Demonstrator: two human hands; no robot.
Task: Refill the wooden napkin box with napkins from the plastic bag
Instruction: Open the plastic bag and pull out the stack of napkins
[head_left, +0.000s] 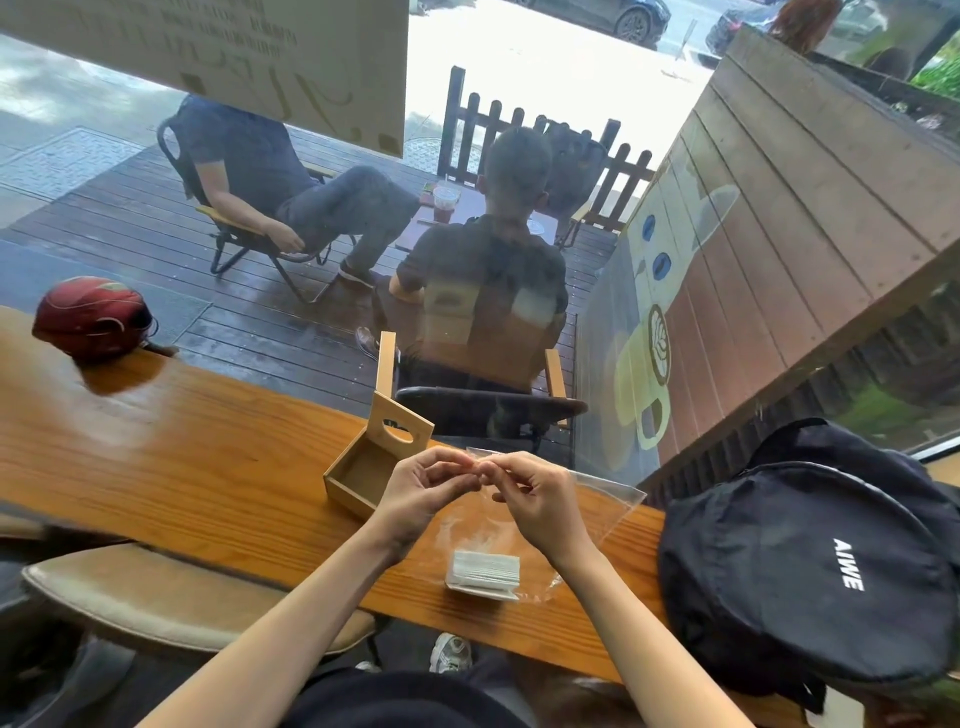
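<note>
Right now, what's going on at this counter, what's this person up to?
A person at a long wooden counter is working on a clear plastic bag. The left hand and right hand pinch its top edge together, apparently to open it. A stack of white napkins sits at the bottom of the bag, not yet taken out. The wooden napkin box stands just beyond the left hand with its lid up, and no napkins show inside. A black backpack lies to the right, a red helmet far left.

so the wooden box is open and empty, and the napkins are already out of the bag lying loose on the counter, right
Not quite. The head view shows the napkins are inside the clear plastic bag, whose top edge the left hand and right hand pinch. The wooden box is indeed open and empty.
</note>
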